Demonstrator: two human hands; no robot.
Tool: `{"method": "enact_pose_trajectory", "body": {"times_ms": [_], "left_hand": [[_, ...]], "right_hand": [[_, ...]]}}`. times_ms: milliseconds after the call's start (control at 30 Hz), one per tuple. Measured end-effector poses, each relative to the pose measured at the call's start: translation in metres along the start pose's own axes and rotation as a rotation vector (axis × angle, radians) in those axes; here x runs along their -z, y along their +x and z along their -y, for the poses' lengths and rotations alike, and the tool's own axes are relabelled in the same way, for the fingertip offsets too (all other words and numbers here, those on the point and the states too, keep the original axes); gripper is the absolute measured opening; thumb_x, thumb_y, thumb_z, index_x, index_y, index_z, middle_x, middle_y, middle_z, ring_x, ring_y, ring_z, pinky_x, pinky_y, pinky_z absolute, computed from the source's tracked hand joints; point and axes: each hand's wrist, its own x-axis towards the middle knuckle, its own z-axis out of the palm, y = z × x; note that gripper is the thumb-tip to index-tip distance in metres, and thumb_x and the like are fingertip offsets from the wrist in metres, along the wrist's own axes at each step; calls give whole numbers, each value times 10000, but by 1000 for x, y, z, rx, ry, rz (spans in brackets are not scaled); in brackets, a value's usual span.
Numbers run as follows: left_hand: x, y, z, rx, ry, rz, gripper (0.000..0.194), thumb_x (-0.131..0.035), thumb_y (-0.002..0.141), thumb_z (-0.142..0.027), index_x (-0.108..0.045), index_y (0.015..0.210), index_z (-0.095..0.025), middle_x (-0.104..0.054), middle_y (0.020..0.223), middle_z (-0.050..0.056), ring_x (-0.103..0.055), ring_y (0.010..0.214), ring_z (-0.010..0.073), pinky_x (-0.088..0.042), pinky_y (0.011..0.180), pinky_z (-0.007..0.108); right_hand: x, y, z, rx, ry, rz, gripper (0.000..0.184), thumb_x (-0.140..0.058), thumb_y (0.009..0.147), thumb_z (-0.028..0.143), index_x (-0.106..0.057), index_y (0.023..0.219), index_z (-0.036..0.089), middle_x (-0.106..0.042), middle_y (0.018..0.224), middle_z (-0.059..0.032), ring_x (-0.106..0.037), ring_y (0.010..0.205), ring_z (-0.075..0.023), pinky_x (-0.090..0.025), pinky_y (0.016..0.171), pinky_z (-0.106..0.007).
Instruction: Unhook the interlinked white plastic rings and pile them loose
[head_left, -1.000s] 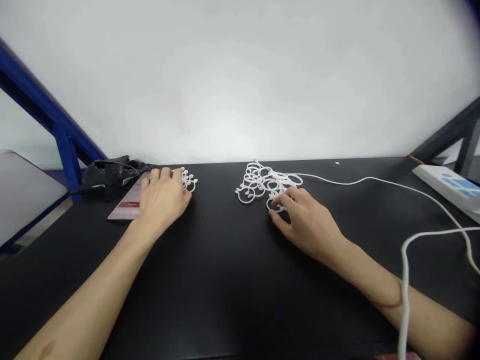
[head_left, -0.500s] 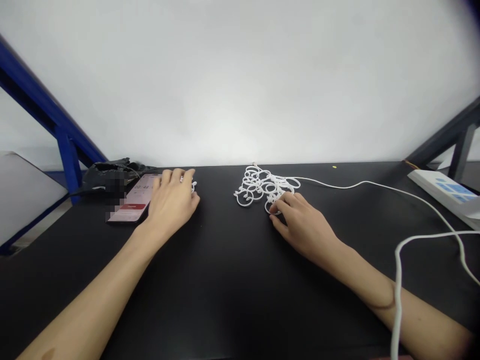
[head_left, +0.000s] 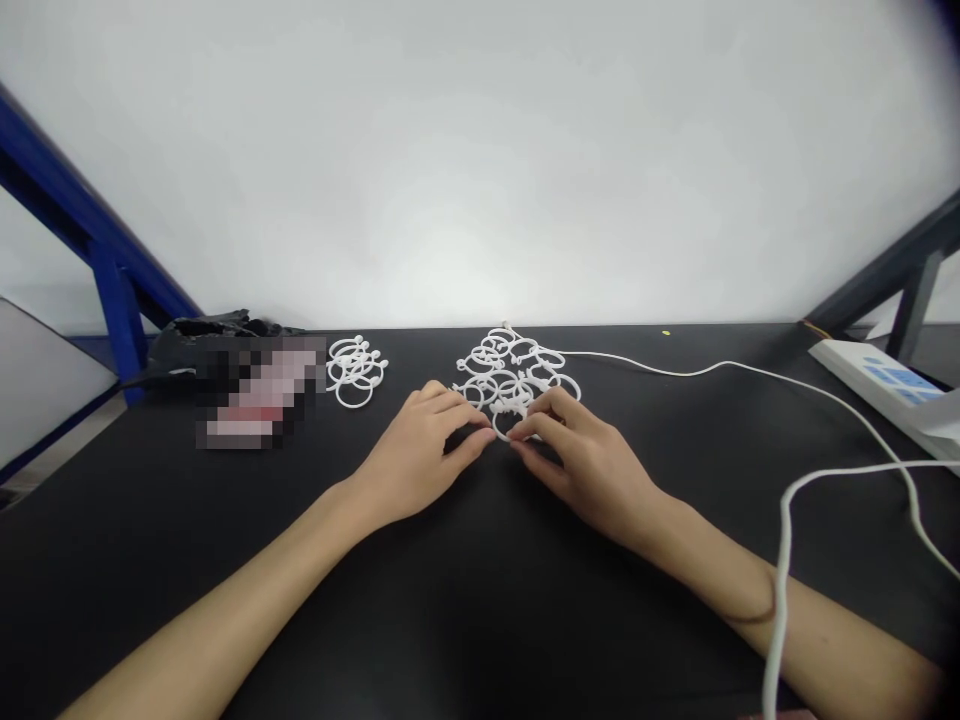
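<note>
White plastic rings with small knobbed ends lie in a loose pile (head_left: 484,385) at the middle of the black table. One white plastic ring (head_left: 501,432) sits at the pile's near edge, between my hands. My right hand (head_left: 589,455) pinches its right side with thumb and fingers. From the left, my left hand (head_left: 424,445) brings its thumb and index fingertips together at the ring's left edge. A smaller group of white rings (head_left: 354,395) lies farther left, apart from both hands.
At the left lies a blurred-out phone (head_left: 259,400) beside a crumpled black bag (head_left: 206,335). A white cable (head_left: 675,373) runs right, and a thicker loop passes over my right forearm. A white box with blue panels (head_left: 877,380) stands at the right edge.
My left hand has moved right from the smaller ring group to the ring at the pile. My right hand has shifted slightly left, bringing that ring nearer.
</note>
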Motion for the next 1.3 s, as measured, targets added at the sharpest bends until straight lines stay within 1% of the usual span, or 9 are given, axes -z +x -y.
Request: {"method": "enact_pose_trajectory", "body": {"times_ms": [167,367,600,767,833,967,1133,1200,1300], "left_hand": [[-4,1,-6,148,-119,-22,219,-527,940,-353,-690,866,-226,-704,877,-3,-556,898,193,-489,809,363],[-3,1,-11,290,-184,-59,128,-595,865,-294,-707,854,-234,-699,779,-4,-621,726,171,-506,644,305],[0,2,-13,387,-177,-66,168,-538,900,-312,-680,863,-229,-700,788,-20,-624,717,159,-474,672,294],[2,3,-8,413,-133,-62,183,-515,919,-305,-679,893,-229,-680,776,-22,-591,690,148,-453,666,288],[2,3,-6,378,-138,-63,179,-520,925,-304,-686,909,-239,-671,771,-28,-578,679,143,-448,656,281],[1,1,-4,198,-167,-53,172,-535,942,-295,-703,967,-271,-691,852,-37,-582,776,146,-451,697,271],[-1,-1,-9,2,-111,-140,155,-543,947,-225,-696,968,-221,-698,876,-22,-550,824,142,-449,788,280],[-1,-1,-11,-35,-115,-161,138,-553,940,-210,-691,948,-211,-696,865,-24,-548,808,134,-448,807,280],[1,-2,-13,-30,-160,-140,116,-568,929,-212,-684,932,-221,-701,869,-33,-559,831,134,-455,803,268]], "right_hand": [[-4,-2,3,29,83,15,108,-514,946,225,-616,974,199,-577,973,-61,-585,776,-143,-515,648,-272],[-6,-4,3,63,182,128,150,-523,944,229,-599,1072,211,-575,1066,-63,-594,814,-137,-537,693,-277],[-4,-3,3,-75,113,175,300,-548,928,265,-520,1225,235,-572,1102,-68,-619,774,-152,-552,659,-307],[-5,-2,0,-132,105,161,315,-550,925,278,-511,1235,240,-577,1093,-65,-624,772,-160,-541,645,-315],[-5,-1,0,-145,138,137,312,-547,929,276,-507,1235,234,-585,1075,-58,-618,743,-148,-537,647,-315],[-2,1,3,-172,275,73,281,-534,936,237,-519,1217,234,-620,1052,-35,-605,698,-111,-528,649,-277],[0,1,6,-153,375,24,172,-535,932,191,-590,1090,233,-647,938,-2,-601,699,-95,-513,641,-234],[-1,1,5,-145,396,9,135,-550,925,192,-599,1046,228,-639,917,1,-594,692,-94,-515,641,-234],[-2,1,2,-127,425,-24,112,-570,904,166,-599,996,222,-627,945,-7,-591,719,-99,-527,661,-239]]}}
